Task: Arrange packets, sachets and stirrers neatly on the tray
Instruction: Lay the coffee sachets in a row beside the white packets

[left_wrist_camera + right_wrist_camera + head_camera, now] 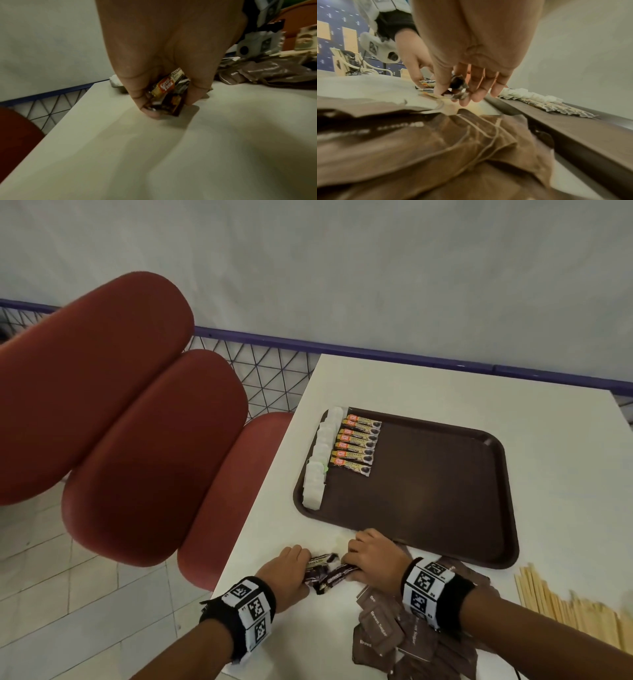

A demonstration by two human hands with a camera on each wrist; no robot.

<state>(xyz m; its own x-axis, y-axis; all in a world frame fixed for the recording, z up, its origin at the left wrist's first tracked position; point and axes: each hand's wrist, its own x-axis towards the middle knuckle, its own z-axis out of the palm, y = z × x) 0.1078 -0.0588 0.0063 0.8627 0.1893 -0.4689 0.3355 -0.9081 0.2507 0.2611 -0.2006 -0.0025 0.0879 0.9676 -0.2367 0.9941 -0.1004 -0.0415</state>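
A dark brown tray lies on the white table. Along its left side sit a column of white sachets and a row of orange-and-black coffee sticks. Just in front of the tray, both hands hold a loose bunch of coffee sticks against the tabletop. My left hand grips their left ends, fingers curled round them. My right hand pinches their right ends between thumb and fingers. Brown sugar packets lie heaped under my right wrist.
Wooden stirrers lie spread at the table's right front edge. Red cushioned chairs stand to the left of the table. A purple rail with wire mesh runs behind the table against a pale wall.
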